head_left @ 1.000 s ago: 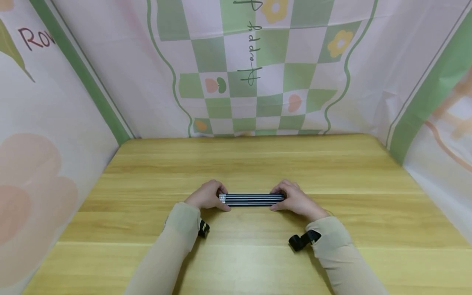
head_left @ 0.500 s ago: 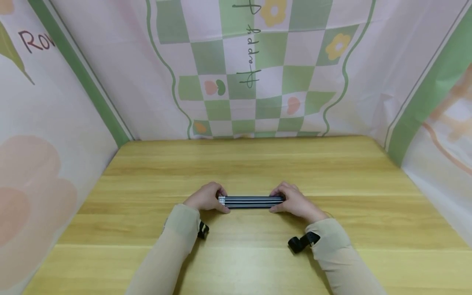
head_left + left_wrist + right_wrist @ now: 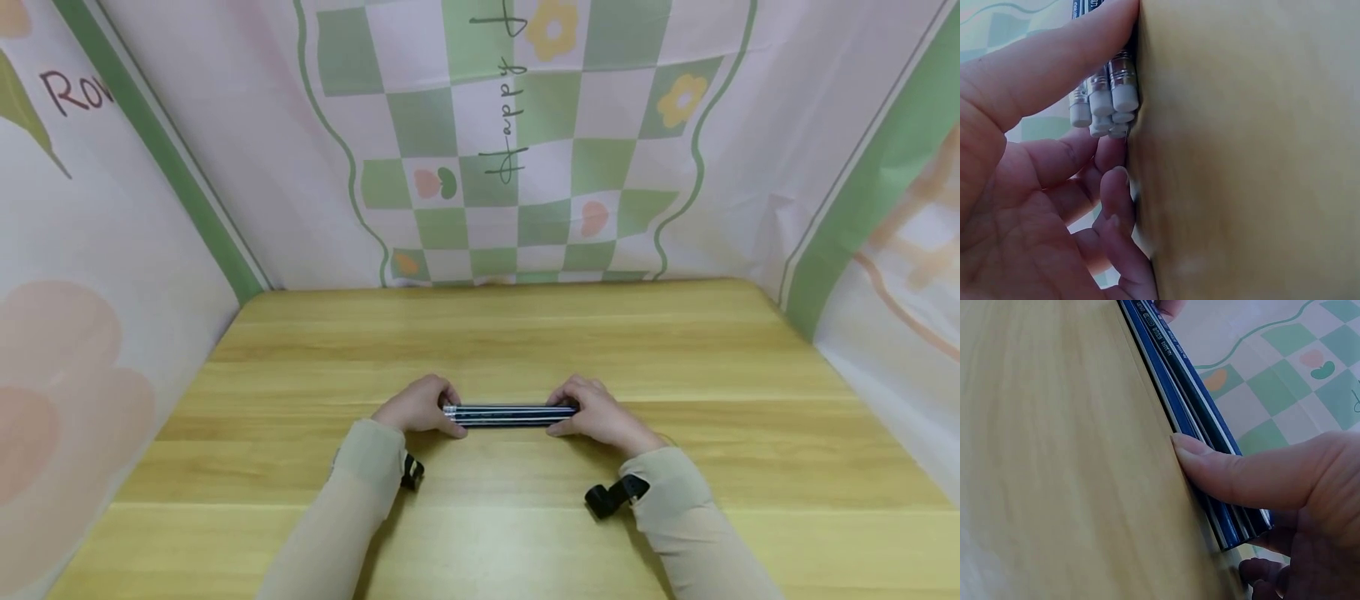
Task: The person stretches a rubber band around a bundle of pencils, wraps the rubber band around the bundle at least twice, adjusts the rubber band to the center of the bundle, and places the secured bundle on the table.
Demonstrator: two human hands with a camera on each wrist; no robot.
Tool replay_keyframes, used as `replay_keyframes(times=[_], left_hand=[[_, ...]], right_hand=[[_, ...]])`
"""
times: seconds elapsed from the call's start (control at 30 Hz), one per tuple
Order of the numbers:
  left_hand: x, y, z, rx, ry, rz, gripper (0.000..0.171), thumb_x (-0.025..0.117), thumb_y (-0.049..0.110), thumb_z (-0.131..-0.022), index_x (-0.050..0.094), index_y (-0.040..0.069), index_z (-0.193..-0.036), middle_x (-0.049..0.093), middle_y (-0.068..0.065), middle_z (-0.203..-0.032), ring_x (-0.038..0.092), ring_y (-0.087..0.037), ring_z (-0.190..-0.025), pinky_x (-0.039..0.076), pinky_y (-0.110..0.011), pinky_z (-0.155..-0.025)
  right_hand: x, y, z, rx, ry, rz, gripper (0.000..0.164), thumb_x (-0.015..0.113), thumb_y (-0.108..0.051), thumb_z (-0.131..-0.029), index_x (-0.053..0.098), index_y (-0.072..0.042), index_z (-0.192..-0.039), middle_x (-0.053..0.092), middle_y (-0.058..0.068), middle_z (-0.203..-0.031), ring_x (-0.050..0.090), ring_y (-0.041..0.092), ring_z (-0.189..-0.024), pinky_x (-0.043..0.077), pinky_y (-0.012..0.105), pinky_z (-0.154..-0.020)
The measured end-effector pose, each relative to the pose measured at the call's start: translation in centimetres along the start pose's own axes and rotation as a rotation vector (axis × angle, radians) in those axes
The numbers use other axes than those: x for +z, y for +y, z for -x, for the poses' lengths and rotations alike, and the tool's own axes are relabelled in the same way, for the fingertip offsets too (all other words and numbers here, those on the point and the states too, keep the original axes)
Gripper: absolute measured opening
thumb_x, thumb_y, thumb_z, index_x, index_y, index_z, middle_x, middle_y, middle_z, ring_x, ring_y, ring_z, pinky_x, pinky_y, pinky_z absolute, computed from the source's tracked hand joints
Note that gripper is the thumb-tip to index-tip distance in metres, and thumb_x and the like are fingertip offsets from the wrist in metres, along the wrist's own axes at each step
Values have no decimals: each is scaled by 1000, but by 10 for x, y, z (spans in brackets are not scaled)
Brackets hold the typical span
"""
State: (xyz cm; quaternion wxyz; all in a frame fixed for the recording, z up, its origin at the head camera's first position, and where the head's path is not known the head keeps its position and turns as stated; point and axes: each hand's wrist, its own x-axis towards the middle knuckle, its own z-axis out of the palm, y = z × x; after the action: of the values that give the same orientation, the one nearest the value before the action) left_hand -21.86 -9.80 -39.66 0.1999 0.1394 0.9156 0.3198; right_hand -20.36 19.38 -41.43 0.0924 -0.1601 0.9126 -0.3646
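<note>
A bundle of several dark blue pencils [image 3: 513,416] with silver stripes lies crosswise on the wooden table [image 3: 510,342]. White erasers [image 3: 1125,98] in silver ferrules cap the left ends, stacked in layers in the left wrist view. My left hand [image 3: 422,405] grips that end, thumb on the near side and fingers behind. At the opposite end, my right hand [image 3: 597,414] holds the pencils between thumb [image 3: 1229,472] and fingers. The right wrist view shows the bundle's unsharpened-looking end [image 3: 1244,537] just past the thumb, close over the tabletop.
Behind the table hangs a cloth [image 3: 517,167] with green and white checks and flowers. Printed fabric [image 3: 112,333] walls the left side, and more fabric [image 3: 885,275] the right. A black wrist camera [image 3: 611,498] hangs at the right cuff, another [image 3: 412,472] at the left.
The whole head view has shifted slightly downward. Both hands keep their grip on the pencils, whose stripes are arranged a little differently within the bundle.
</note>
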Motion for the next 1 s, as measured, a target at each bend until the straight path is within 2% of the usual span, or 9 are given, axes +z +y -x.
replay_keyframes(times=[0.53, 0.77, 1.0], left_hand=[[6, -6, 0, 3, -7, 44, 33, 88, 20, -74, 67, 8, -96, 60, -2, -90, 51, -16, -82, 48, -25, -71], [6, -7, -2, 11, -9, 33, 33, 88, 21, -75, 68, 8, -97, 60, -2, -91, 51, -16, -83, 47, -26, -71], [2, -1, -1, 13, -24, 6, 31, 87, 20, -76, 68, 8, -98, 60, -2, -91, 51, -16, -81, 47, -26, -69]], right_hand=[[3, 3, 2, -7, -8, 61, 29, 84, -21, -76, 71, -6, -96, 61, 2, -94, 44, 22, -93, 37, 28, -78], [3, 3, 1, 4, -19, 99, 29, 84, -24, -76, 71, -8, -97, 61, 1, -94, 44, 21, -93, 36, 28, -77], [0, -2, 1, -8, -20, 160, 29, 82, -27, -76, 69, -9, -96, 60, 1, -95, 46, 21, -92, 38, 30, -78]])
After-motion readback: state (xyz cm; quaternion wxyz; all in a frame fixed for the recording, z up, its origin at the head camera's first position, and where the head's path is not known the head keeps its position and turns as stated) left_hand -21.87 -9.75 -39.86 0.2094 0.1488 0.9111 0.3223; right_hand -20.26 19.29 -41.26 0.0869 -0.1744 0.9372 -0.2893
